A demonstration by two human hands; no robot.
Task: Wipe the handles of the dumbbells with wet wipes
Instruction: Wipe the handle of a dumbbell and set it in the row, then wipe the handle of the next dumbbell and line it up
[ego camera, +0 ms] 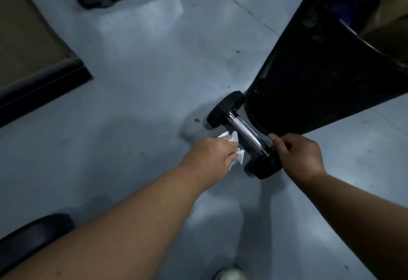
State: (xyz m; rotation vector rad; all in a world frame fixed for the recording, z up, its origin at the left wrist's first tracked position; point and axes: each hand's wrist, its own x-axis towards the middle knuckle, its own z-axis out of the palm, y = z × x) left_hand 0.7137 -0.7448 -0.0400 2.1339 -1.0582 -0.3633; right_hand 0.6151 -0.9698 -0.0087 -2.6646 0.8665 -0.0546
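One dumbbell (244,134) on grey floor (136,63), beside a black bin (313,76). Heavy, rigid; chrome handle (246,130) likely slick when wet. Left hand (209,155) clutches a soft white wipe (237,149) just beside the handle; right hand (298,155) grips the dumbbell's near end, steadying it.

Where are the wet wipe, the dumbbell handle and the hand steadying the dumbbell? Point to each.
wet wipe (239,157): head view, crumpled white edge beside the left hand.
dumbbell handle (245,130): head view, middle of the chrome bar.
right hand (297,155): head view, back of the hand.
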